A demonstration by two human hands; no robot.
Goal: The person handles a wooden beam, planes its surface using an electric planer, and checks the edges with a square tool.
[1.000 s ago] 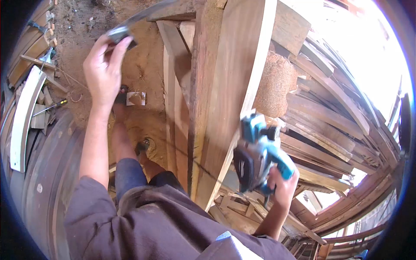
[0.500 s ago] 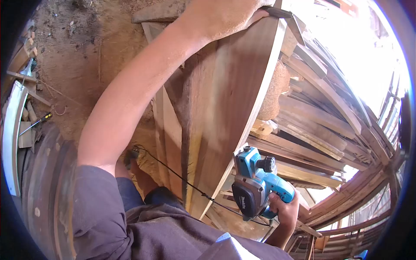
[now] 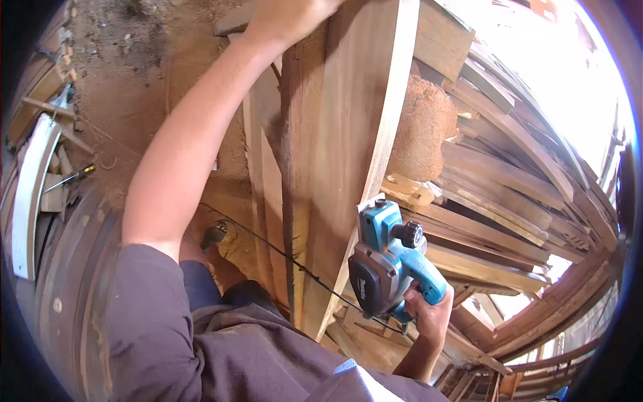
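My right hand [image 3: 429, 313] is wrapped round the rear handle of a blue and black electric planer [image 3: 385, 258]. The planer's front sits against the pale narrow edge of a wide wooden board [image 3: 351, 114], near the board's lower part. A black power cord [image 3: 288, 258] runs from the planer across the board towards the ground on the left. My left hand [image 3: 295, 17] is stretched far forward over the board's far end. Its fingers are cut off by the top of the picture, so what they touch is hidden.
Stacked timber [image 3: 495, 194] fills the right side. A rough brown mound [image 3: 422, 127] lies beside the board. At the left, a screwdriver [image 3: 70, 177] rests by a pale plank [image 3: 33, 197]. Bare dirt ground [image 3: 134, 87] shows at upper left, and my foot [image 3: 213, 234] stands below.
The view has shifted, and the board appears more upright. My left hand has gone further out at the top, with the dark piece by its fingers no longer visible. The planer stays at the edge.
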